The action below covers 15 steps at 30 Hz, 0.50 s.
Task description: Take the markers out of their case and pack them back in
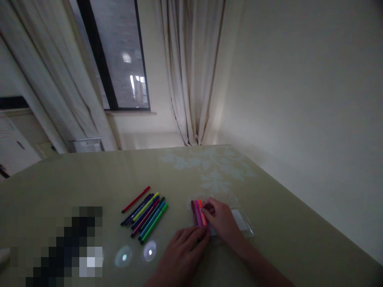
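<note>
Head view: a pale plain wall (pixel 305 99) fills the right side, and below it spreads a greenish glossy table (pixel 269 255), with a lighter floral pattern (pixel 214 169) near its far end and round light reflections (pixel 123 256) close to the front. Beyond the table, a cream left curtain (pixel 50 71) and a narrower right curtain (pixel 194 71) hang on either side of a dark-framed window (pixel 119 52). At lower left, a dark shape (pixel 66 247) is pixelated past recognition. On the table, the left hand (pixel 188 245) lies with its fingers bent over the lower ends of the pens in a clear plastic case (pixel 245 215); whether it grips them cannot be told. The right hand (pixel 221 219) reaches over the case, fingers curled and thumb against the orange felt-tip pen (pixel 204 220); whether they are clamped on it cannot be told. A white panel (pixel 239 220) shows in the case's right part. Along its left side, the maroon felt-tip pen (pixel 193 211) and the purple felt-tip pen (pixel 197 212) lie next to the orange one. Left of the case, well apart, loose felt-tip pens (pixel 146 206) lie slanted side by side, the red felt-tip pen (pixel 136 199) outermost at left and the bright green felt-tip pen (pixel 154 223) at right.
</note>
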{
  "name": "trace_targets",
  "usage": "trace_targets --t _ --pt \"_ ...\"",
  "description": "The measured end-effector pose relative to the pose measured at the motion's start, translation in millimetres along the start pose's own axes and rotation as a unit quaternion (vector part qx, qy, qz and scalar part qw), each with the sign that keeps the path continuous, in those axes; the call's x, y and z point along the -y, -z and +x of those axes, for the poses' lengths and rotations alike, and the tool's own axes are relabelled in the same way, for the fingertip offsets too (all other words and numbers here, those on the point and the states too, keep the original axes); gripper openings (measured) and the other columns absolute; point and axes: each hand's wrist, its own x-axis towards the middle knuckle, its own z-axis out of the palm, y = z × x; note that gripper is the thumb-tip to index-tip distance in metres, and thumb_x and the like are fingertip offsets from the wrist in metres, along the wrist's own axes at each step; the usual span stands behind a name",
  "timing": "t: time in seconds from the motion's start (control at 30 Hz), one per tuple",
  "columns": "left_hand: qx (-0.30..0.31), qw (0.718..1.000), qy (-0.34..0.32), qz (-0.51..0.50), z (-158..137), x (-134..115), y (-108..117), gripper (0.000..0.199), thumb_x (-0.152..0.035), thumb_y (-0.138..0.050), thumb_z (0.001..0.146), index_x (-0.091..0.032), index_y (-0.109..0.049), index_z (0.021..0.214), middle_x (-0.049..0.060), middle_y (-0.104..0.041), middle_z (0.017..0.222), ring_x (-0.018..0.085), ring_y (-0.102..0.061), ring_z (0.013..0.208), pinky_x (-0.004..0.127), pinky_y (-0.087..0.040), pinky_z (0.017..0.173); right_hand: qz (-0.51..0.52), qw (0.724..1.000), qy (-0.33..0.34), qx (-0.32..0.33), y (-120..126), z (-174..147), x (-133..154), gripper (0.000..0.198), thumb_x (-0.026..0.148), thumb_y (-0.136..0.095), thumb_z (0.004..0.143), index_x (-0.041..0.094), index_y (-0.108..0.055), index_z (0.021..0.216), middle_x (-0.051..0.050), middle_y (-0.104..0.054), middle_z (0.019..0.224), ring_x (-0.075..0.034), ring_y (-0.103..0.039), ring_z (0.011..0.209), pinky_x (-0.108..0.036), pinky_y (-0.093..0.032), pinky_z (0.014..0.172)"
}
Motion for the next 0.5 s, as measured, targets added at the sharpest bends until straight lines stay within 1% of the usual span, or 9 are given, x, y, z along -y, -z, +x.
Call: trace_targets --t 0.07,0.2,0.27,0.33,0.37,0.4,0.43,0.47,0.5 --pt "0.002 1.000 0.006 -0.004 -0.7 -0.7 -1.8 0.048 -0.013 -0.056 0.098 -0.027 -0.054 0.144 0.003 -0.067 0.140 0.023 -0.064 0.122 0.037 -0.054 0.099 -0.023 1.000 0.011 -0.002 -0.2 -0.1 1.0 0.004 0.021 -0.067 0.083 0.021 -0.070 0.081 -0.006 -0.075 0.080 -0.023 -0.070 0.074 -0.033 -0.050 0.071" --pt "-0.003 1.000 0.014 -0.020 0.7 -4.3 -4.3 0.046 -0.016 -0.060 0.097 -0.028 -0.055 0.142 0.001 -0.068 0.139 0.023 -0.063 0.122 0.036 -0.053 0.099 -0.069 0.997 0.024 0.003 -0.8 0.0 0.9 0.009 0.019 -0.067 0.083 0.021 -0.070 0.074 -0.005 -0.072 0.077 -0.022 -0.066 0.073 -0.033 -0.046 0.070" --pt "-0.010 0.999 0.012 -0.037 1.8 -3.4 -3.1 0.046 -0.016 -0.061 0.096 -0.027 -0.056 0.140 0.001 -0.069 0.136 0.023 -0.064 0.120 0.036 -0.053 0.099 -0.072 0.997 0.028 0.003 -0.3 -0.5 0.6 0.009 0.020 -0.067 0.084 0.021 -0.070 0.076 -0.005 -0.072 0.079 -0.022 -0.065 0.074 -0.033 -0.045 0.071" --pt "-0.009 0.998 0.037 -0.050 1.2 3.5 1.6 0.043 -0.014 -0.060 0.095 -0.028 -0.059 0.136 0.002 -0.071 0.132 0.022 -0.065 0.116 0.034 -0.054 0.097 -0.067 0.997 0.034 0.003 1.2 -1.2 1.1 0.009 0.022 -0.066 0.085 0.021 -0.072 0.078 -0.005 -0.073 0.081 -0.022 -0.065 0.075 -0.032 -0.045 0.072" --pt "-0.009 0.997 0.067 -0.044 -0.2 9.7 5.6 0.039 -0.014 -0.059 0.096 -0.027 -0.061 0.132 0.003 -0.071 0.129 0.022 -0.066 0.114 0.035 -0.054 0.097 -0.063 0.997 0.035 0.004 2.4 -1.6 1.8 0.010 0.023 -0.066 0.086 0.021 -0.072 0.079 -0.005 -0.073 0.081 -0.022 -0.064 0.074 -0.032 -0.045 0.071" --pt "-0.007 0.993 0.111 -0.030 -2.4 17.4 10.6 0.035 -0.013 -0.056 0.096 -0.026 -0.064 0.128 0.004 -0.072 0.125 0.022 -0.066 0.112 0.035 -0.054 0.096 -0.059 0.998 0.036 0.004 3.8 -1.8 2.7 0.010 0.024 -0.065 0.086 0.021 -0.073 0.080 -0.005 -0.072 0.080 -0.021 -0.063 0.073 -0.032 -0.044 0.070" --pt "-0.014 0.986 0.164 0.000 -5.1 26.3 16.4 0.029 -0.014 -0.054 0.097 -0.024 -0.067 0.121 0.006 -0.073 0.121 0.025 -0.067 0.110 0.039 -0.054 0.096 -0.054 0.998 0.036 0.002 5.2 -1.9 3.6 0.011 0.026 -0.065 0.086 0.021 -0.073 0.081 -0.005 -0.072 0.079 -0.021 -0.063 0.071 -0.032 -0.044 0.068" --pt "-0.017 0.973 0.226 0.038 -8.3 35.4 22.4 0.025 -0.016 -0.051 0.099 -0.022 -0.069 0.114 0.009 -0.073 0.115 0.027 -0.067 0.107 0.043 -0.053 0.096 -0.047 0.998 0.036 -0.003 6.6 -1.9 4.5 0.011 0.027 -0.065 0.087 0.022 -0.073 0.081 -0.005 -0.072 0.079 -0.021 -0.062 0.070 -0.032 -0.044 0.067" --pt "-0.009 0.957 0.279 0.075 -11.5 44.2 28.2 0.025 -0.016 -0.048 0.099 -0.020 -0.070 0.111 0.011 -0.072 0.114 0.030 -0.066 0.107 0.046 -0.052 0.095 -0.040 0.999 0.036 -0.009 7.8 -1.7 5.3 0.012 0.027 -0.065 0.087 0.021 -0.073 0.082 -0.005 -0.072 0.078 -0.020 -0.061 0.069 -0.032 -0.043 0.066"
